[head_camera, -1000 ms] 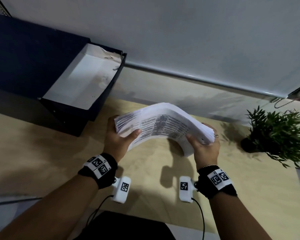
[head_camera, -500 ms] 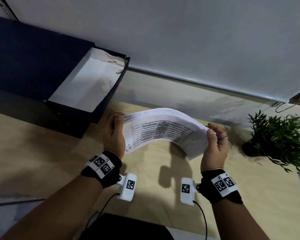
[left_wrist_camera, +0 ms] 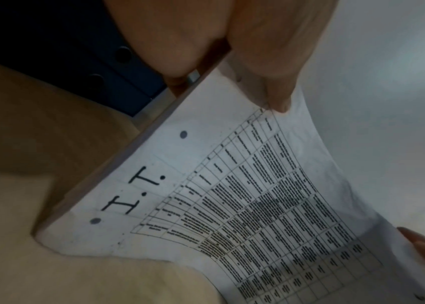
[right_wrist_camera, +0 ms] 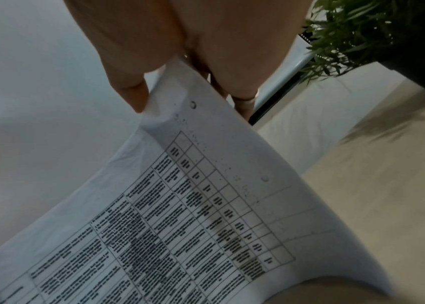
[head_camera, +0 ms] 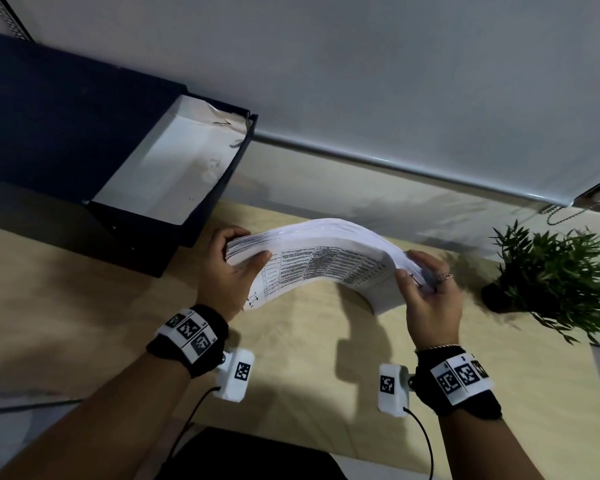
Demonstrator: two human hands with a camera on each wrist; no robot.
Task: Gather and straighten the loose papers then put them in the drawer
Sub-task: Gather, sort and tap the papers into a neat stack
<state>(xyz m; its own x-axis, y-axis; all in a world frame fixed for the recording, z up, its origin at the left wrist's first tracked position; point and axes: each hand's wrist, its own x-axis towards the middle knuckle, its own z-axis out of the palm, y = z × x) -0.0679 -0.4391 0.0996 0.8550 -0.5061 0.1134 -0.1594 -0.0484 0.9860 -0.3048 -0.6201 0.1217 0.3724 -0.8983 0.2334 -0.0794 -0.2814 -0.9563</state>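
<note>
A thick stack of printed papers [head_camera: 323, 265] arches upward above the wooden desk, its top sheet showing a table of text. My left hand [head_camera: 234, 268] grips the stack's left end, thumb on top and fingers underneath. My right hand [head_camera: 426, 285] grips the right end the same way. In the left wrist view the papers [left_wrist_camera: 245, 205] show the letters "I.T." beside my thumb [left_wrist_camera: 271, 72]. The right wrist view has the papers [right_wrist_camera: 193, 216] running down from my fingers [right_wrist_camera: 128, 72]. The open drawer [head_camera: 167, 168], white inside, juts from a dark cabinet at the left.
A dark cabinet [head_camera: 49, 133] stands at the back left of the wooden desk [head_camera: 291, 358]. A potted green plant [head_camera: 555, 282] sits at the right, close to my right hand. A white wall with a grey rail runs behind. A black object [head_camera: 250, 455] lies at the near edge.
Both hands shifted their hold on the stack's ends: the thumbs came off at half a second ago and now press on top again. The stack stays arched in about the same place.
</note>
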